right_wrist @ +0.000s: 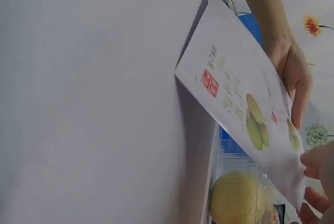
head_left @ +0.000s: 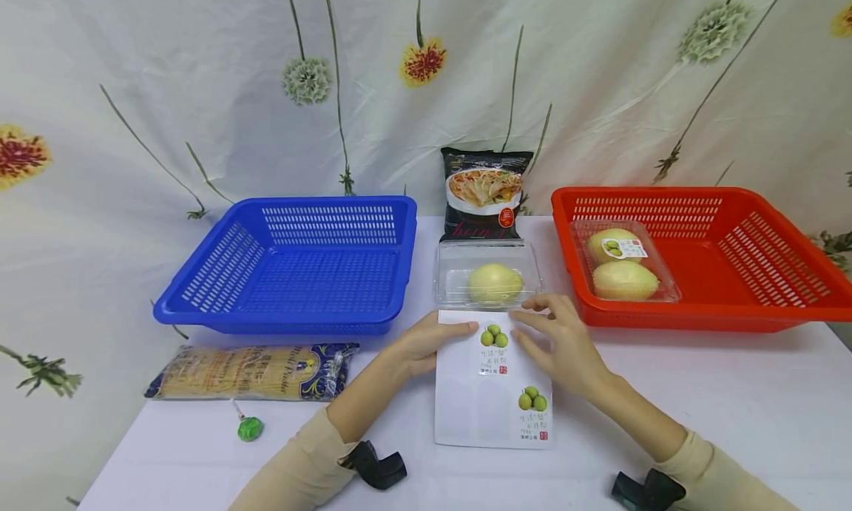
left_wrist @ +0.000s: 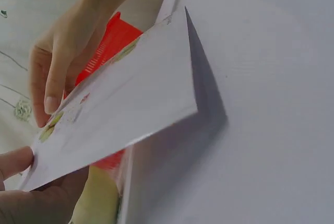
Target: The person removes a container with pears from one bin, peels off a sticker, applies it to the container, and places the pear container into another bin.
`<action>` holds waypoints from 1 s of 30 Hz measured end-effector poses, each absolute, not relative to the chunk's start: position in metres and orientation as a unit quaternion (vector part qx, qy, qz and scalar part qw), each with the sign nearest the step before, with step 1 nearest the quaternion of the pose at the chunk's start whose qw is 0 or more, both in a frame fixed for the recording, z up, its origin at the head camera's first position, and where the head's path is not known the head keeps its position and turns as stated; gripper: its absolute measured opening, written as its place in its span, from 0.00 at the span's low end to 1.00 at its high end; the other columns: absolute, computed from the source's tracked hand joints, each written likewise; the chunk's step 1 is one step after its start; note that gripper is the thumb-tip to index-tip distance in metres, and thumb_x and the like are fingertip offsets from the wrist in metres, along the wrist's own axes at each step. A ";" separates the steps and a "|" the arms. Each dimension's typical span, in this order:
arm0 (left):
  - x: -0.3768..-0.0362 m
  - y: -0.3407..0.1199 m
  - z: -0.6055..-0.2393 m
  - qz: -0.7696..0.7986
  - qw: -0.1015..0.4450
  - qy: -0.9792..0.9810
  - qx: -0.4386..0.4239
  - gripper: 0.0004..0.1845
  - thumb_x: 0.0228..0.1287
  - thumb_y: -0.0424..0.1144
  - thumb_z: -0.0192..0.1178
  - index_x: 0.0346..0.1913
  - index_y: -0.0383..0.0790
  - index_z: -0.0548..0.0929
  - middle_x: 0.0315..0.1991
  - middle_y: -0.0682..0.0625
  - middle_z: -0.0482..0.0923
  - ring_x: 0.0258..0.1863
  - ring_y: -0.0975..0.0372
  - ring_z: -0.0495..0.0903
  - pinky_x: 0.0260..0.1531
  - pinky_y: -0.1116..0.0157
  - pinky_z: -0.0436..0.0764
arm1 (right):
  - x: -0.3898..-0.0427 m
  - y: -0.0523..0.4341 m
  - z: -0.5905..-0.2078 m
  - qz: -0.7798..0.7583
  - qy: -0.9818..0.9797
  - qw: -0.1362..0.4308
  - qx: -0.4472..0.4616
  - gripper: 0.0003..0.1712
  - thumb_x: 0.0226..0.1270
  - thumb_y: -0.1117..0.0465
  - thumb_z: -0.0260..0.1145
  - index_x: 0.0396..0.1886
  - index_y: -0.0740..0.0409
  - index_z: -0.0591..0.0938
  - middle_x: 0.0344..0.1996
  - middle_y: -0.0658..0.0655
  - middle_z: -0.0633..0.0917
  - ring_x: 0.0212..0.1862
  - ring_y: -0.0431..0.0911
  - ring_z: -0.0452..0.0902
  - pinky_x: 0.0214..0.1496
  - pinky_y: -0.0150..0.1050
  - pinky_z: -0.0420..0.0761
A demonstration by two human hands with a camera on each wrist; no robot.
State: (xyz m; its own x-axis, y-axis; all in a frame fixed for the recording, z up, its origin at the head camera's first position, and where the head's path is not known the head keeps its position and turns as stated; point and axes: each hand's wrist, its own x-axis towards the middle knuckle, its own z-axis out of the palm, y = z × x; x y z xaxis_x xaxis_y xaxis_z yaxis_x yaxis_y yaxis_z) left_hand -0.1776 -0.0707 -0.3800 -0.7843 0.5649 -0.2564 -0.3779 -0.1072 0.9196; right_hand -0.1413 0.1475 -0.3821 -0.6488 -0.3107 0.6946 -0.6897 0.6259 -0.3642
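A white sticker sheet [head_left: 459, 404] is held up tilted above the table, with two labels left of printed green fruit and writing on its face. My left hand [head_left: 422, 341] pinches its upper left edge, thumb over the front and fingers behind. Across from it, my right hand [head_left: 562, 341] has its thumb and curled fingertips at the upper right corner, close beside the upper label [head_left: 494, 348]. Just beyond the sheet stands a clear plastic box [head_left: 449, 274] holding one pale yellow melon [head_left: 495, 283].
A blue basket [head_left: 286, 319] stands left, a red basket [head_left: 699, 315] right with a labelled box of two melons [head_left: 626, 280]. A black noodle packet [head_left: 482, 193] leans at the back. A bag of dry noodles [head_left: 246, 374] and a green trinket [head_left: 250, 428] lie front left.
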 end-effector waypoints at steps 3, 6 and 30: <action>-0.175 -0.068 -0.378 0.746 0.320 0.577 0.086 0.22 0.68 0.29 0.48 0.64 0.30 0.64 0.44 0.47 0.81 0.43 0.58 0.82 0.47 0.55 0.80 | -0.140 0.144 -0.380 0.311 -0.851 0.297 0.300 0.20 0.44 0.68 0.76 0.41 0.64 0.86 0.40 0.59 0.78 0.46 0.52 0.71 0.43 0.47 0.73; -0.172 -0.066 -0.376 0.744 0.317 0.581 0.090 0.21 0.68 0.29 0.48 0.63 0.29 0.65 0.42 0.49 0.81 0.41 0.60 0.82 0.45 0.57 0.81 | -0.139 0.142 -0.380 0.309 -0.854 0.290 0.301 0.21 0.44 0.65 0.77 0.41 0.64 0.86 0.41 0.61 0.78 0.46 0.53 0.70 0.43 0.49 0.67; -0.164 -0.056 -0.370 0.741 0.315 0.585 0.095 0.22 0.68 0.30 0.49 0.64 0.28 0.66 0.39 0.51 0.80 0.38 0.62 0.82 0.40 0.63 0.83 | -0.133 0.136 -0.379 0.380 -0.846 0.266 0.265 0.11 0.42 0.72 0.76 0.29 0.63 0.85 0.31 0.55 0.84 0.42 0.50 0.75 0.43 0.48 0.67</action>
